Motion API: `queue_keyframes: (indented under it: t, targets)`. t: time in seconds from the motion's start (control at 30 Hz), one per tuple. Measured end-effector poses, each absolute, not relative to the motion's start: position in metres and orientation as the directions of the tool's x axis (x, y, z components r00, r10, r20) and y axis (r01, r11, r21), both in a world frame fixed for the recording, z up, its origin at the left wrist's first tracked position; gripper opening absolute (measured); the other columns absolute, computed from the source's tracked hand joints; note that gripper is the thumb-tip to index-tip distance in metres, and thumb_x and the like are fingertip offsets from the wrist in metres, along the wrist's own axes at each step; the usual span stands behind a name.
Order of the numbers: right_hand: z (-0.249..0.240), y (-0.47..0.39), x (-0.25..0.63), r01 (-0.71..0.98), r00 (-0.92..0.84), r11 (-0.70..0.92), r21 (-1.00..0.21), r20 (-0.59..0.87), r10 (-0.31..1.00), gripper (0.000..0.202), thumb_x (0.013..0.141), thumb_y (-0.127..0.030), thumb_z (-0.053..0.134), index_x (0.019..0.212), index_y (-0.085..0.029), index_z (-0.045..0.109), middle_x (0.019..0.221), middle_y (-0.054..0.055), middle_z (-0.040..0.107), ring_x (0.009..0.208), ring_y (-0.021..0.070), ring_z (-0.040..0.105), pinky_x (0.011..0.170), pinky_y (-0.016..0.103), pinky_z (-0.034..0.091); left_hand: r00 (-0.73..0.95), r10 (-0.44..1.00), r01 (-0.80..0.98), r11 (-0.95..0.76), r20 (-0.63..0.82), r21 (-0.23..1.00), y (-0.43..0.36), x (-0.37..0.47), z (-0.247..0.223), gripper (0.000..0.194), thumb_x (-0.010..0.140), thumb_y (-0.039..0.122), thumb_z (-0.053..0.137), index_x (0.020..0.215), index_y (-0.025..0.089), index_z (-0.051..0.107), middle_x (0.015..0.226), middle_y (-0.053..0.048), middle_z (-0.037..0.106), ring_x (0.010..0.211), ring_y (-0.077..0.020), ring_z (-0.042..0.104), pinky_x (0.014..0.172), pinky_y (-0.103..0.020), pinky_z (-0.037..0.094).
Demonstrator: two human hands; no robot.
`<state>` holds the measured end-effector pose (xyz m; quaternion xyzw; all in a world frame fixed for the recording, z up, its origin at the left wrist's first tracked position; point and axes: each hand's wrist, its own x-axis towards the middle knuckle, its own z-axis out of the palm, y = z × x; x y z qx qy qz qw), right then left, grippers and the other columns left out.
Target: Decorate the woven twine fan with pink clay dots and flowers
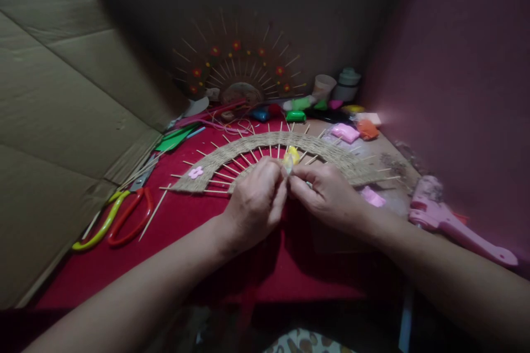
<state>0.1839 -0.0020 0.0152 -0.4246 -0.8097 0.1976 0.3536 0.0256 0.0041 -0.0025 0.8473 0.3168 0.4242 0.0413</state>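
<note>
My left hand (259, 193) and my right hand (325, 190) meet over the middle of a woven half-round fan (232, 150) with thin sticks poking out. Between their fingertips is a small packet of yellow clay (291, 155) in clear plastic; both hands are closed in a pinch on its wrapper. A pink flower (196, 172) lies on the left end of the woven band. My hands hide part of the fan's inner weave.
Red-and-yellow-handled scissors (131, 215) and loose sticks lie left, by a cardboard wall (83, 110). A pink glue gun (455, 220) is at the right edge. Pink clay (345, 132), orange clay (367, 129) and a cup (323, 87) sit behind. A flower-decorated fan (240, 66) stands at the back.
</note>
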Motion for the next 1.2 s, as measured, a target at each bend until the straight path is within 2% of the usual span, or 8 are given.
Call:
queue_keyframes:
  t: [0.33, 0.5, 0.63, 0.77, 0.87, 0.93, 1.1, 1.2]
  targets:
    - [0.014, -0.008, 0.179, 0.578, -0.308, 0.52, -0.629, 0.422, 0.853, 0.024, 0.073, -0.012, 0.041, 0.051, -0.02, 0.034, 0.047, -0.004, 0.037, 0.046, 0.0079, 0.034, 0.05, 0.024, 0.025, 0.466, 0.459, 0.589, -0.799, 0.756, 0.122, -0.001, 0.032, -0.004, 0.014, 0.079, 0.007, 0.043, 0.075, 0.02, 0.039, 0.076, -0.008, 0.056, 0.068, -0.018, 0.057, 0.056, -0.028, 0.046]
    - [0.016, -0.013, 0.177, 0.541, -0.242, 0.514, -0.665, 0.463, 0.853, 0.022, 0.075, -0.013, 0.043, 0.054, -0.017, 0.045, 0.053, -0.001, 0.046, 0.051, 0.0091, 0.041, 0.053, 0.024, 0.031, 0.308, 0.554, 0.592, -0.748, 0.773, 0.3, 0.002, 0.03, 0.003, 0.019, 0.078, 0.008, 0.048, 0.068, 0.021, 0.039, 0.068, -0.002, 0.053, 0.063, -0.0142, 0.054, 0.055, -0.025, 0.043]
    - [0.014, -0.011, 0.181, 0.47, -0.262, 0.487, -0.736, 0.411, 0.873, 0.024, 0.08, -0.015, 0.042, 0.059, -0.015, 0.056, 0.057, 0.0, 0.052, 0.054, 0.0099, 0.046, 0.055, 0.024, 0.034, 0.248, 0.703, 0.469, -0.689, 0.666, 0.552, 0.005, 0.026, 0.008, 0.016, 0.077, 0.009, 0.052, 0.066, 0.018, 0.047, 0.07, -0.002, 0.056, 0.061, -0.0117, 0.052, 0.055, -0.023, 0.042]
    - [0.011, -0.007, 0.184, 0.438, -0.279, 0.515, -0.737, 0.433, 0.857, 0.025, 0.082, -0.015, 0.043, 0.061, -0.015, 0.056, 0.057, -0.001, 0.052, 0.054, 0.009, 0.045, 0.055, 0.023, 0.034, 0.252, 0.781, 0.412, -0.621, 0.572, 0.667, 0.004, 0.024, 0.008, 0.013, 0.078, 0.012, 0.053, 0.067, 0.017, 0.051, 0.07, -0.002, 0.056, 0.061, -0.0113, 0.052, 0.056, -0.023, 0.043]
    - [0.01, -0.006, 0.183, 0.457, -0.278, 0.563, -0.689, 0.491, 0.826, 0.024, 0.081, -0.013, 0.043, 0.058, -0.016, 0.05, 0.055, -0.003, 0.048, 0.052, 0.0081, 0.042, 0.053, 0.022, 0.033, 0.25, 0.823, 0.404, -0.567, 0.509, 0.718, 0.003, 0.025, 0.007, 0.004, 0.079, 0.018, 0.057, 0.079, 0.017, 0.053, 0.072, -0.001, 0.056, 0.061, -0.0108, 0.054, 0.054, -0.022, 0.044]
    - [0.01, -0.007, 0.181, 0.5, -0.29, 0.595, -0.629, 0.525, 0.8, 0.025, 0.08, -0.011, 0.043, 0.056, -0.017, 0.045, 0.053, -0.003, 0.044, 0.051, 0.0079, 0.04, 0.052, 0.022, 0.031, 0.257, 0.825, 0.427, -0.564, 0.503, 0.707, 0.003, 0.026, 0.006, 0.012, 0.078, 0.019, 0.058, 0.088, 0.017, 0.052, 0.075, 0.0, 0.058, 0.061, -0.0108, 0.056, 0.054, -0.022, 0.045]
    - [0.008, -0.01, 0.179, 0.538, -0.383, 0.695, -0.476, 0.597, 0.705, 0.023, 0.08, -0.01, 0.043, 0.059, -0.019, 0.039, 0.055, -0.002, 0.042, 0.051, 0.0089, 0.039, 0.053, 0.024, 0.032, 0.328, 0.7, 0.542, -0.689, 0.635, 0.48, 0.008, 0.026, 0.005, 0.008, 0.08, 0.013, 0.053, 0.074, 0.018, 0.051, 0.068, 0.001, 0.056, 0.061, -0.0107, 0.053, 0.058, -0.023, 0.044]
    - [0.005, -0.01, 0.179, 0.567, -0.412, 0.704, -0.428, 0.593, 0.692, 0.022, 0.078, -0.01, 0.043, 0.058, -0.019, 0.039, 0.055, -0.002, 0.042, 0.051, 0.0098, 0.038, 0.053, 0.025, 0.032, 0.22, 0.791, 0.502, -0.594, 0.571, 0.629, 0.011, 0.025, 0.004, 0.006, 0.079, 0.014, 0.053, 0.076, 0.019, 0.05, 0.066, 0.002, 0.055, 0.056, -0.0103, 0.053, 0.053, -0.022, 0.043]
